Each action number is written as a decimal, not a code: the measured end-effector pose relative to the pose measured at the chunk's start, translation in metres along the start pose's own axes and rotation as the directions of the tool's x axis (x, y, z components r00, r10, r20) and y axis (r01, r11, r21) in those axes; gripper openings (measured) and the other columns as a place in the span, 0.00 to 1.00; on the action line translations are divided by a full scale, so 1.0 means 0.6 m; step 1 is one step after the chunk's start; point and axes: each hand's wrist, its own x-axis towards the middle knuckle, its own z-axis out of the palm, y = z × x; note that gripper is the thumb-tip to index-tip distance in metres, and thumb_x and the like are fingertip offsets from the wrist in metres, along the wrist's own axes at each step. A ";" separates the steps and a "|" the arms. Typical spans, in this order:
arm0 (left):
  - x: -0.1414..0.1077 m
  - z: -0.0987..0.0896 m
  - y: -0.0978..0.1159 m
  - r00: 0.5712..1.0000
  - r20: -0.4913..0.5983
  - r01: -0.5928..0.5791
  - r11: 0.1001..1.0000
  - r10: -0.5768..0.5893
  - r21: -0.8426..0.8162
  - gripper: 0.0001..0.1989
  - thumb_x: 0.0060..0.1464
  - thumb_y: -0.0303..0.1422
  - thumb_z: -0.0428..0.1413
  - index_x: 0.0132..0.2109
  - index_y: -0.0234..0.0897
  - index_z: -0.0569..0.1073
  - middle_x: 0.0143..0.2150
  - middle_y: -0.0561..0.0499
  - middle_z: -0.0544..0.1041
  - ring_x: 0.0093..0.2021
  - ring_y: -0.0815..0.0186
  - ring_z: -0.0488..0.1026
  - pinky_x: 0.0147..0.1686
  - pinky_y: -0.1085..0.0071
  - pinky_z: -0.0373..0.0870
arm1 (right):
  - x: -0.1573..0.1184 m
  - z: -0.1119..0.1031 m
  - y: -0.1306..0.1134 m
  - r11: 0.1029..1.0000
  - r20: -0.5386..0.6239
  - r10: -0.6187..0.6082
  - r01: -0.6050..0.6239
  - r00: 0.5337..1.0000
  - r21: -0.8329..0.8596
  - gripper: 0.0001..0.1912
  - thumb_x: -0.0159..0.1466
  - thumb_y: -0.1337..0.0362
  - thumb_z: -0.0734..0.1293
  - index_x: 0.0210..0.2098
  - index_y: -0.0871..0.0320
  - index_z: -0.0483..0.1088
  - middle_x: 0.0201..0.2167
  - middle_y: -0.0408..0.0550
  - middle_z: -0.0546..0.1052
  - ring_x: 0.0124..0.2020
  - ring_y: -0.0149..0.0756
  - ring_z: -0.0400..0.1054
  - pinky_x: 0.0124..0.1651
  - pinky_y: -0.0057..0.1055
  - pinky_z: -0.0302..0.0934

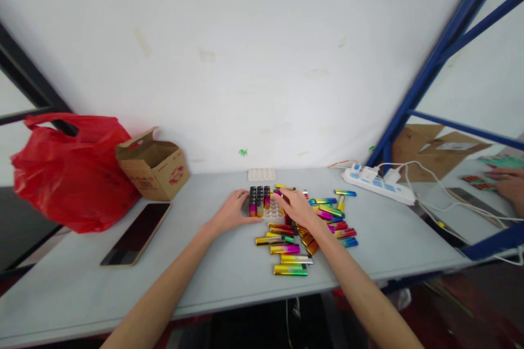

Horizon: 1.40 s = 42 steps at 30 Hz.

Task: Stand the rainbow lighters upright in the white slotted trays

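Several shiny coloured lighters with black tops (259,196) stand upright in rows in a white tray with round holes (273,211). My left hand (235,211) rests at the left side of this tray, its thumb along the front edge and its fingers spread around the corner. Over the tray's right part is my right hand (297,206), fingertips together at a purple-red lighter (278,193). Loose metallic lighters (290,259) in yellow, green, purple, red and blue lie in a pile in front of and to the right of the tray, partly under my right forearm.
A second white tray (261,174) lies near the wall. To the left are a phone (137,234), an open cardboard box (158,169) and a red plastic bag (76,169). A white power strip (379,184) with cables lies right. Another person's hand (510,185) shows far right.
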 end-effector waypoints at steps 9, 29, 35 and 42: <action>-0.001 -0.004 0.006 1.000 0.010 0.003 1.000 -0.003 0.017 0.37 0.44 0.57 0.72 0.56 0.42 0.78 0.56 0.38 0.78 0.58 0.40 0.76 0.61 0.44 0.75 | 0.000 0.031 0.004 0.994 0.137 -0.002 0.017 0.991 -0.111 0.15 0.79 0.54 0.61 0.43 0.57 0.72 0.36 0.52 0.84 0.38 0.46 0.80 0.40 0.34 0.64; 0.002 0.002 0.002 0.999 0.038 0.006 1.000 -0.005 -0.026 0.42 0.47 0.60 0.70 0.59 0.34 0.76 0.59 0.34 0.78 0.61 0.41 0.75 0.64 0.47 0.72 | -0.145 -0.067 -0.053 0.985 0.106 -0.038 0.055 0.994 -0.161 0.07 0.77 0.60 0.65 0.50 0.54 0.72 0.48 0.51 0.80 0.51 0.44 0.76 0.55 0.40 0.69; 0.002 0.001 0.001 0.999 0.035 0.006 1.000 -0.005 -0.030 0.41 0.45 0.61 0.70 0.58 0.38 0.76 0.60 0.36 0.78 0.61 0.40 0.74 0.64 0.46 0.71 | -0.280 -0.068 -0.082 0.986 0.134 -0.091 0.109 0.987 -0.129 0.09 0.74 0.63 0.69 0.53 0.52 0.72 0.50 0.52 0.77 0.54 0.47 0.73 0.59 0.44 0.70; 0.002 -0.001 0.005 0.999 0.038 -0.009 1.000 0.009 -0.013 0.41 0.47 0.61 0.70 0.58 0.38 0.76 0.58 0.37 0.79 0.59 0.41 0.75 0.62 0.47 0.72 | -0.299 -0.047 -0.064 0.988 0.058 -0.017 0.026 0.998 -0.154 0.10 0.75 0.63 0.66 0.54 0.51 0.75 0.50 0.53 0.78 0.54 0.50 0.73 0.59 0.50 0.70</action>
